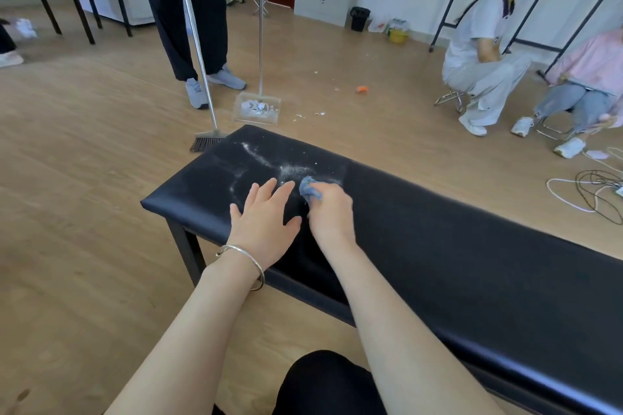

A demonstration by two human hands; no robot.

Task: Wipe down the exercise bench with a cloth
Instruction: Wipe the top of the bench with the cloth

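A black-clad knee (323, 377) sits at 6 o'clock, with two bare forearms reaching over it to a black padded table (472, 246). The left hand (261, 222), a bracelet (242, 263) on its wrist, lies flat on the pad, fingers (269, 189) spread. At its 3 o'clock the right hand (332, 212) curls its fingers round a blue cloth (308, 189), which touches the tabletop near the far end. White dust (266, 162) streaks the pad at the hands' 12 o'clock. Beyond, at 11 o'clock, a standing person (188, 10) holds a broom (205, 141) and dustpan (258, 108).

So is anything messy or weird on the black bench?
Yes: white powder is scattered in streaks across the bench top near its far end, just beyond the blue cloth that the right hand grips. The left hand lies flat beside it.
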